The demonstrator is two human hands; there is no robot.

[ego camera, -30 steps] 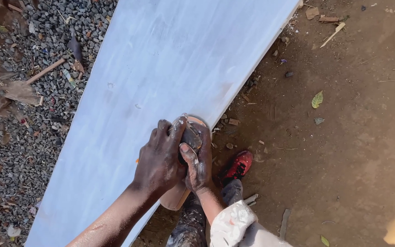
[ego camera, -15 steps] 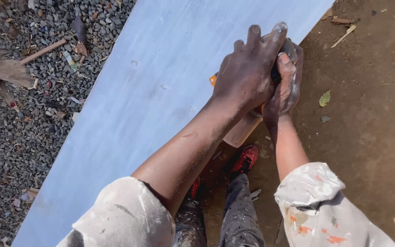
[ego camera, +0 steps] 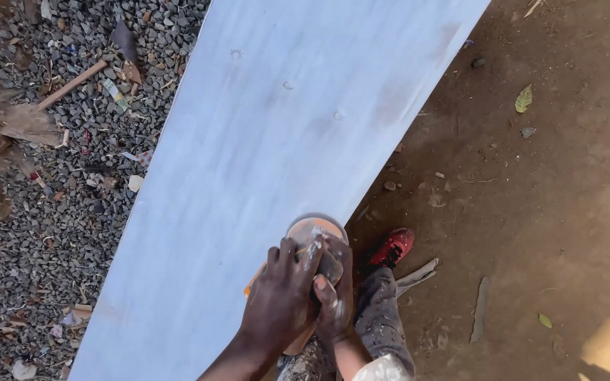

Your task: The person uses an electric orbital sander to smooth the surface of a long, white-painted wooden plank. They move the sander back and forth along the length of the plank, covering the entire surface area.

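Hands: left hand (ego camera: 280, 303) and right hand (ego camera: 335, 293) pressed together, both clamped on a sander (ego camera: 312, 243)
Sander: round orange pad flat on the near edge of a pale board (ego camera: 284, 141)
Board: slanting between gravel (ego camera: 44, 183) and dirt (ego camera: 531, 212)
Foot: red shoe (ego camera: 392, 247) beside the board

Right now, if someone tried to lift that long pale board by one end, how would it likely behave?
The board looks flat and straight over its whole visible length, so probably stiff, not floppy. It runs beyond the picture, so likely awkward and fairly heavy for one person. Its smooth, dusty, whitish face may be slippery; both hands press a sanding disc onto it.
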